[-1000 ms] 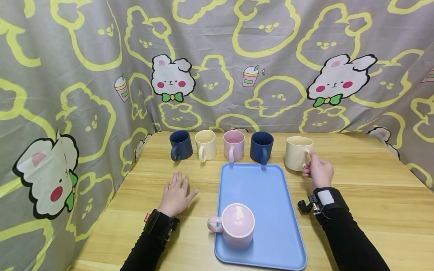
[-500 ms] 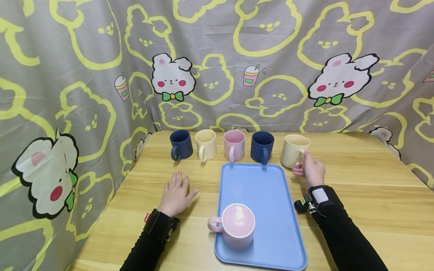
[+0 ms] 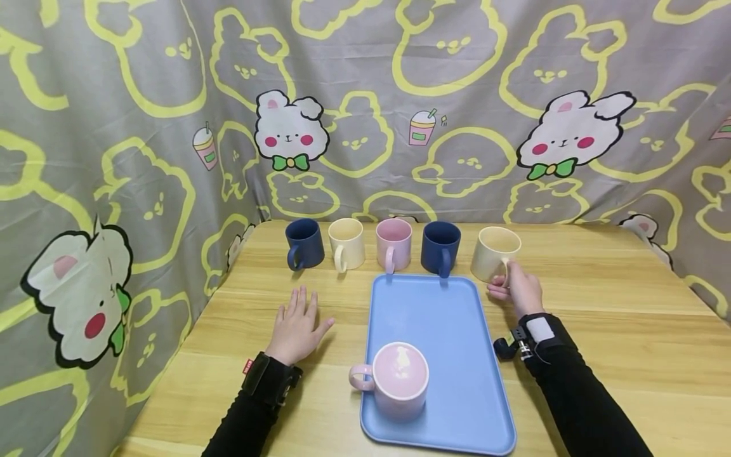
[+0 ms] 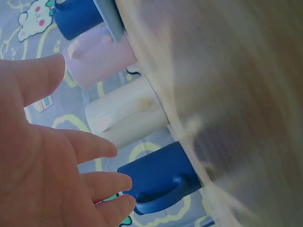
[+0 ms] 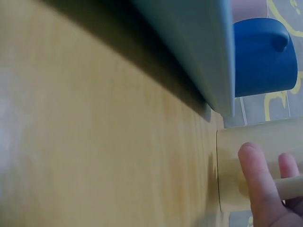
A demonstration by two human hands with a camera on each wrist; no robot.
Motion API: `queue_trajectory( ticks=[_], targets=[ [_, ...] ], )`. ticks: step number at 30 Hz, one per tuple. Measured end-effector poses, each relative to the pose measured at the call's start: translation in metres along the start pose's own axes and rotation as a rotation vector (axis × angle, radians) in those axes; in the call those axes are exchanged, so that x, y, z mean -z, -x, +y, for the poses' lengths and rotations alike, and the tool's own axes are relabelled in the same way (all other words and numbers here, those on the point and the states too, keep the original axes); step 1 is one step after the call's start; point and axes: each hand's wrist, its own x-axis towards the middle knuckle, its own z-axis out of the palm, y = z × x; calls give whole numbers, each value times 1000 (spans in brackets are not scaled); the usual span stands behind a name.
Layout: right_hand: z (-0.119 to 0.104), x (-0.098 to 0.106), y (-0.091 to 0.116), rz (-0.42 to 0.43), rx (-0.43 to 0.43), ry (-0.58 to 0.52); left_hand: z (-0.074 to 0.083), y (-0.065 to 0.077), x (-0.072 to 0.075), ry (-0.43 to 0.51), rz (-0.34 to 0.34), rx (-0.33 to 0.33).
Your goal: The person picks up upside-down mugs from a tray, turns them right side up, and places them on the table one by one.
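A cream mug (image 3: 491,255) stands upright at the right end of a row of mugs. My right hand (image 3: 521,289) holds it by its handle; in the right wrist view, fingers (image 5: 258,172) lie around the handle and the mug's base meets the wood. My left hand (image 3: 297,331) is spread palm down over the table left of the tray, holding nothing. A blue tray (image 3: 440,317) lies between the hands. On its near left part a pink mug (image 3: 400,387) sits base up, its handle reaching past the tray's left rim.
Left of the cream mug, along the table's back, stand a dark blue mug (image 3: 440,244), a pink mug (image 3: 393,244), another cream mug (image 3: 347,244) and another dark blue mug (image 3: 308,244), handles toward me. A patterned curtain (image 3: 365,158) hangs behind and at both sides.
My right hand and the cream mug have shifted slightly left and back, toward the row, and the hand has slid a little lower on the handle. My left hand has stayed put.
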Motion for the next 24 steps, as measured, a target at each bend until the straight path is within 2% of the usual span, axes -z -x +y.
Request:
queue_trajectory(
  ticks=[6, 11, 17, 21, 24],
  targets=[
    [-1, 3, 1, -69, -13, 10, 1, 0, 1, -5, -1, 2],
    [-4, 10, 6, -84, 23, 143, 1, 0, -1, -2, -2, -1],
    [-11, 28, 16, -36, 95, 403, 2, 0, -3, 41, 1, -32],
    [-16, 41, 30, 2, 230, 691, 4, 4, -4, 133, -21, -96],
    [-17, 47, 46, 4, 365, 838, 6, 9, -3, 270, -42, -184]
  ],
)
